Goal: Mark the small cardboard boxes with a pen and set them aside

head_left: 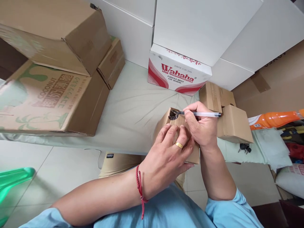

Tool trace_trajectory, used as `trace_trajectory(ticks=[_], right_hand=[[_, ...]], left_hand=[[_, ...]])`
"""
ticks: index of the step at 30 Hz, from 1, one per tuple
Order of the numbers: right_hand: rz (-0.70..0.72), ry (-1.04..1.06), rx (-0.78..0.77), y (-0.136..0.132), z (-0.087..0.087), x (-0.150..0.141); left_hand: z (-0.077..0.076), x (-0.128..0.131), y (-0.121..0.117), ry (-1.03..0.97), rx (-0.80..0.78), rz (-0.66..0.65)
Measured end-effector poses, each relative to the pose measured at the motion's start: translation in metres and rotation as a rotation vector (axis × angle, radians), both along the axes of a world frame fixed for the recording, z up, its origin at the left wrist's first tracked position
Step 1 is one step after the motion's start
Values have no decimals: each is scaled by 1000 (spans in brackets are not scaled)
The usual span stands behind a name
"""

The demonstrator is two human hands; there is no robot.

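A small brown cardboard box (166, 122) rests at the front edge of a cloth-covered table (133, 107). My left hand (167, 155), with a gold ring and a red wrist cord, lies over the box's top and holds it. My right hand (201, 126) grips a clear pen (204, 114) with a black cap end. The pen points left, its tip at a dark scribbled patch (173, 115) on the box's far corner.
Large cardboard boxes (52, 95) are stacked at the left, one marked COCONUT. A white Wahaha box (177, 73) stands behind. Small brown boxes (234, 123) sit to the right, with an orange bottle (275, 119) and keys (244, 147). A green plastic thing (14, 180) is on the floor.
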State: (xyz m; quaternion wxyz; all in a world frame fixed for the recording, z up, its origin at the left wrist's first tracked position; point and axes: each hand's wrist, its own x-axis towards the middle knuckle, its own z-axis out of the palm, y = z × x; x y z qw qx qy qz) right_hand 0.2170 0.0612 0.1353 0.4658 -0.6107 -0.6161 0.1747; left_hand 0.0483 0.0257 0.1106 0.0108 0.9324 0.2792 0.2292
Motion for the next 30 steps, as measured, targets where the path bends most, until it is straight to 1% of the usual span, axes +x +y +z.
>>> trace_trajectory(ticks=[8, 11, 14, 17, 20, 21, 22, 24, 25, 26, 27, 28, 29, 30], right_hand=[[-4, 10, 41, -1, 2, -1], [24, 13, 50, -1, 1, 0], [21, 83, 116, 1, -4, 1], [-103, 201, 270, -1, -10, 3], [-283, 219, 379, -17, -16, 8], [-341, 206, 395, -26, -18, 10], [-390, 191, 398, -36, -22, 13], [-432, 159, 343, -59, -30, 17], [-412, 140, 286, -70, -34, 19], [-367, 117, 214, -80, -38, 20], [-309, 92, 132, -88, -42, 21], [-247, 71, 48, -95, -45, 21], [-192, 57, -29, -100, -47, 22], [-151, 52, -90, -102, -48, 23]], left_hand=[[0, 0, 0, -23, 9, -3], [-1, 0, 0, -36, 2, -6], [-2, 0, 2, -61, -9, -26], [-4, -4, 2, -139, -26, -70], [-8, -19, -1, -357, -109, -121], [-11, -27, -2, -442, -148, -106], [-15, -34, -3, -516, -194, -64], [-28, -48, -2, -602, -353, 79], [-35, -54, 1, -610, -481, 153], [-43, -58, 4, -603, -641, 212], [-51, -60, 7, -585, -811, 241], [-58, -61, 11, -566, -963, 239], [-64, -61, 15, -552, -1081, 211], [-69, -59, 19, -552, -1155, 162]])
